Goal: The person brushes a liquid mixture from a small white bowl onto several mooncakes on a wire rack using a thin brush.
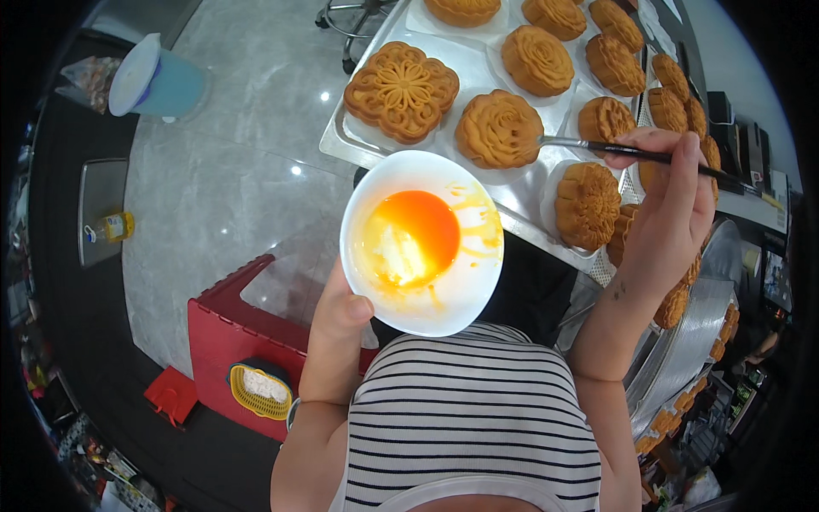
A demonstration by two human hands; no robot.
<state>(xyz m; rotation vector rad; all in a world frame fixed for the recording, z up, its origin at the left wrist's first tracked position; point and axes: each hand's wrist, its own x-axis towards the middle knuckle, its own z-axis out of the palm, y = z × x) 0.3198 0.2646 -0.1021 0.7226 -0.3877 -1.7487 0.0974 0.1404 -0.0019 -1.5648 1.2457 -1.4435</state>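
Observation:
My left hand [349,310] grips the rim of a white bowl [457,291] with the thumb over its edge. Orange-yellow egg wash [422,224] pools in the bowl, and streaks of it run down the right inner wall. In my right hand [672,185] is a thin brush [630,152] with a dark handle and a metal ferrule. Its tip meets the right side of a rose-patterned mooncake [499,128]. A larger flower-shaped mooncake [402,91] sits to the left, and a round ridged mooncake [587,205] lies below the brush. All rest on paper on a metal tray [473,64].
More mooncakes [668,109] fill a perforated tray at the right. A red folding table [224,365] stands lower left, bearing a yellow basket [256,387] with white contents. Farther left are a blue lidded container [173,83] and a bottle of yellow liquid [115,226].

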